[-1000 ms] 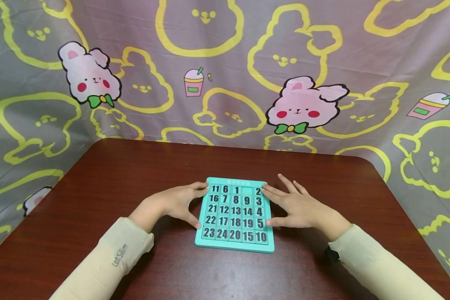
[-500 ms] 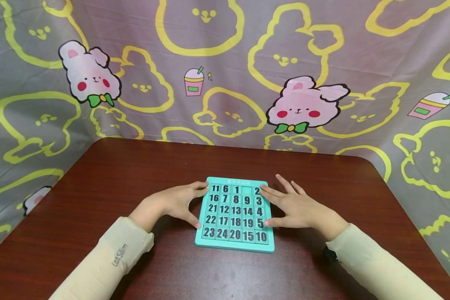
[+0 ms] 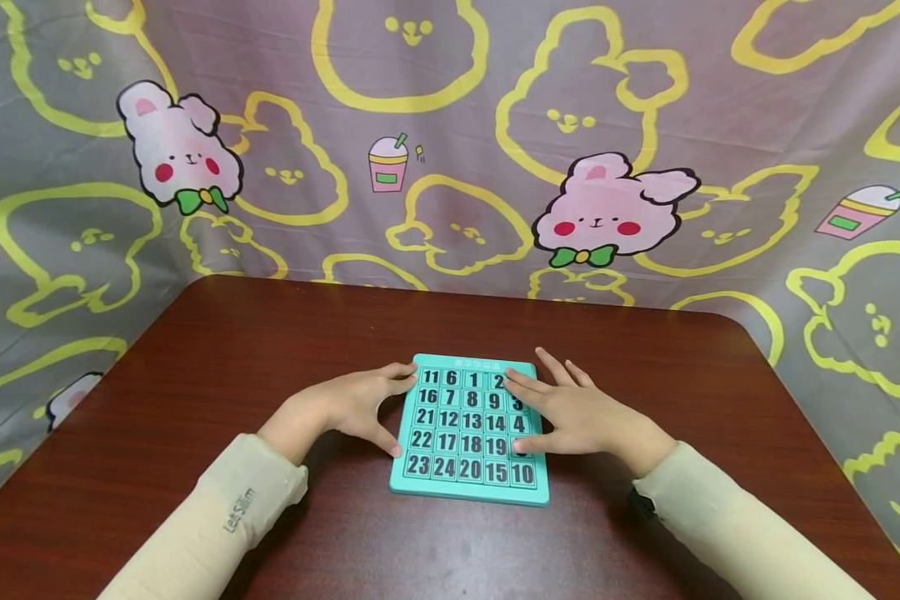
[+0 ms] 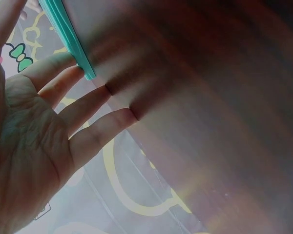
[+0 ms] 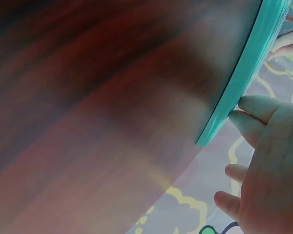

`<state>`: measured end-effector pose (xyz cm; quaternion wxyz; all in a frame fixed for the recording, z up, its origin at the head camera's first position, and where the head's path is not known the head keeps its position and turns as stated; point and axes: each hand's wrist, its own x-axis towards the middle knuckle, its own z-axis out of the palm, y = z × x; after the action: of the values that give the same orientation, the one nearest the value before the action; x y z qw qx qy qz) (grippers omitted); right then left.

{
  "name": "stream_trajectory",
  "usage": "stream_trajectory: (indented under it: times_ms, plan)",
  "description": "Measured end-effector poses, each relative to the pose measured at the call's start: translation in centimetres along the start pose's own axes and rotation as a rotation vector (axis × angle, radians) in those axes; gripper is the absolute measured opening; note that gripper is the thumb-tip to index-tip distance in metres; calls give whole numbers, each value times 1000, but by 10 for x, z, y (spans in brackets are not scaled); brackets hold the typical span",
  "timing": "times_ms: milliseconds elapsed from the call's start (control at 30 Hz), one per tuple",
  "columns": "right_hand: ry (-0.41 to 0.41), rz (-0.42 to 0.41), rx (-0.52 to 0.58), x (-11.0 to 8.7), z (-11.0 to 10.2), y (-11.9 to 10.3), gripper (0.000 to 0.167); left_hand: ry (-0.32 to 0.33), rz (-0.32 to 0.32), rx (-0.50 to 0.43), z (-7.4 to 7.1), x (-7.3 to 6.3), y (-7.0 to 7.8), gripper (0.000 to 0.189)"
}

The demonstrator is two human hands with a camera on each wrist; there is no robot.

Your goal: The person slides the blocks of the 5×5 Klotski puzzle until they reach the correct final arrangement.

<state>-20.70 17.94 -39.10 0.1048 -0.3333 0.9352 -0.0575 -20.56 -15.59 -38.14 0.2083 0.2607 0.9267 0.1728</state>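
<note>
1. The right hand (image 3: 581, 417) nearly hides the number on the tile (image 3: 526, 455) between tile 4 (image 3: 519, 423) and tile 10 (image 3: 522, 474), at the right edge of the green board (image 3: 468, 497), and covers part of tile 3 (image 3: 517, 406).
2. The pale lettering (image 3: 477, 364) along the board's far edge is too small to read.
3. The head view cuts off the near edge of the desk (image 3: 307, 333).
4. A dark object (image 3: 642, 503) under the right sleeve (image 3: 727, 508) is mostly hidden.
5. In the wrist views the desk's surface is blurred.

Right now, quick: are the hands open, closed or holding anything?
Left hand: open, thumb and fingertips at the left edge of the teal rectangular number board.
Right hand: open, fingertips on the teal square tile marked 2.
</note>
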Motion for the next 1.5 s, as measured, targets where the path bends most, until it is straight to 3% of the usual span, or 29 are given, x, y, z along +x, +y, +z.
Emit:
stream_trajectory:
  times_ms: [367, 700, 967, 1500]
  plan:
    - [-5, 14, 1, 3, -4, -8, 91, -3, -5, 0, 0, 0, -1, 110]
    - [51, 8, 13, -29, -3, 1, 90, -3, 6, 5, 0, 0, -2, 109]
    - [54, -9, -9, -44, 5, -4, 90, -6, 0, 1, -1, 0, -1, 109]
    - [22, -5, 4, -38, 6, -6, 88, -7, 2, 6, -1, 1, -1, 109]
